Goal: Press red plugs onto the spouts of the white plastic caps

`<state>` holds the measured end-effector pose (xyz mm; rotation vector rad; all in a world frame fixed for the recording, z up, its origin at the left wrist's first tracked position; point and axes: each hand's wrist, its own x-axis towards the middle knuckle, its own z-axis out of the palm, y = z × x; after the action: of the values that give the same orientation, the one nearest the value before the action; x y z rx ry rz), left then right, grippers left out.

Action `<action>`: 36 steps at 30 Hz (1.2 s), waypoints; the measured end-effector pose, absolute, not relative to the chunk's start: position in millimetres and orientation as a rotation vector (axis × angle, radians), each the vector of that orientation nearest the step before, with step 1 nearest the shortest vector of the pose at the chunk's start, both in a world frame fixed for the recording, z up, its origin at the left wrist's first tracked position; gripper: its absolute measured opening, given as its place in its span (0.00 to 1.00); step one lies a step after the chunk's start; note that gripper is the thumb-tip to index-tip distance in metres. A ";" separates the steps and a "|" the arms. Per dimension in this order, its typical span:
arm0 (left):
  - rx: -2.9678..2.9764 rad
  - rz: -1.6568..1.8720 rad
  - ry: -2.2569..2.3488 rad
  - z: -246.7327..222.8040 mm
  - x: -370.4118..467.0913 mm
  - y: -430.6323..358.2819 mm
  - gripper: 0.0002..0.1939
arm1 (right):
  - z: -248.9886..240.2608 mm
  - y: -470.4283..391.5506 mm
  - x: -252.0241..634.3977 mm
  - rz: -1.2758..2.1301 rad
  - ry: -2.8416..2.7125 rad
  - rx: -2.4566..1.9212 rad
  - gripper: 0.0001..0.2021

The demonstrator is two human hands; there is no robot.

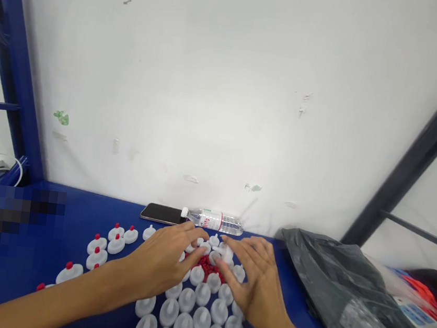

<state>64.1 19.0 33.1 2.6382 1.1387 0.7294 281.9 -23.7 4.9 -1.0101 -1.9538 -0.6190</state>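
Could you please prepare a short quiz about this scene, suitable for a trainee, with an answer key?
1. Multiple choice: what lies beside the capped end of the water bottle?
A) a smartphone
B) a pair of scissors
C) a paper cup

2. True or false: the fingers of the right hand hold a white nozzle cap.

3. Fill in the colour: the small pieces heaped among the other nozzle caps are ____.

Key: 1. A; 2. true; 3. red.
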 end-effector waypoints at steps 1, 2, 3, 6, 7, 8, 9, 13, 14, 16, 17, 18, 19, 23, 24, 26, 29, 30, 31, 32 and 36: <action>2.569 0.745 1.085 39.1 65.4 16.2 0.11 | 4.6 -25.7 277.6 -0.611 -1.969 -0.995 0.16; 2.500 0.738 1.033 44.9 66.5 13.3 0.10 | 4.4 -27.9 272.9 -0.604 -1.980 -0.979 0.17; 2.440 0.728 0.992 50.3 67.3 10.8 0.08 | 4.3 -30.2 268.2 -0.593 -1.983 -0.965 0.18; 2.345 0.703 0.938 61.7 66.3 9.0 0.09 | 5.3 -35.1 257.4 -0.570 -1.959 -0.932 0.20; 2.361 0.713 0.954 63.9 64.3 11.0 0.09 | 6.0 -35.7 255.7 -0.558 -1.955 -0.931 0.20; 2.393 0.726 0.981 65.3 61.5 14.2 0.09 | 6.8 -35.9 255.0 -0.542 -1.955 -0.932 0.19; 2.433 0.741 1.017 66.3 57.9 18.6 0.09 | 7.8 -35.7 255.0 -0.526 -1.954 -0.934 0.18; 2.577 0.790 1.142 66.2 38.0 42.9 0.11 | 11.2 -32.6 258.2 -0.509 -1.896 -0.913 0.18; 2.622 0.799 1.176 64.8 32.8 49.7 0.12 | 11.4 -31.9 258.9 -0.513 -1.887 -0.906 0.19; 2.719 0.811 1.269 59.2 23.8 63.1 0.14 | 10.7 -30.9 260.0 -0.519 -1.896 -0.906 0.21; 2.764 0.802 1.320 55.0 20.3 69.3 0.14 | 9.9 -30.6 260.4 -0.516 -1.911 -0.915 0.21; 2.805 0.782 1.364 50.0 17.5 75.2 0.15 | 8.8 -30.4 260.7 -0.513 -1.926 -0.922 0.22; 2.842 0.753 1.397 44.6 15.5 80.6 0.15 | 7.6 -30.3 260.9 -0.508 -1.936 -0.929 0.22; 2.937 0.646 1.473 24.9 13.3 96.1 0.15 | 3.7 -29.8 261.2 -0.483 -1.946 -0.938 0.21; 2.949 0.626 1.483 21.6 13.6 98.4 0.15 | 3.1 -29.7 261.3 -0.483 -1.944 -0.935 0.21; 2.965 0.595 1.487 17.5 14.5 101.4 0.14 | 2.6 -29.3 261.6 -0.488 -1.955 -0.925 0.20; 2.976 0.560 1.447 15.0 16.4 103.2 0.11 | 3.2 -29.1 262.1 -0.498 -1.964 -0.921 0.20; 2.976 0.553 1.429 14.5 17.1 103.5 0.10 | 3.7 -29.1 262.1 -0.498 -1.961 -0.924 0.20; 2.973 0.548 1.414 14.0 17.9 103.7 0.09 | 4.3 -29.3 262.2 -0.492 -1.960 -0.934 0.20; 2.970 0.543 1.403 13.4 18.8 103.8 0.08 | 5.0 -29.5 262.2 -0.487 -1.958 -0.941 0.20; 2.947 0.520 1.392 10.4 22.7 104.6 0.07 | 7.2 -30.6 262.5 -0.486 -1.965 -0.940 0.19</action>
<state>22.7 104.6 10.4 2.9472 1.3921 0.5197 262.5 -30.6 7.2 -0.9398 -1.9654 -0.4859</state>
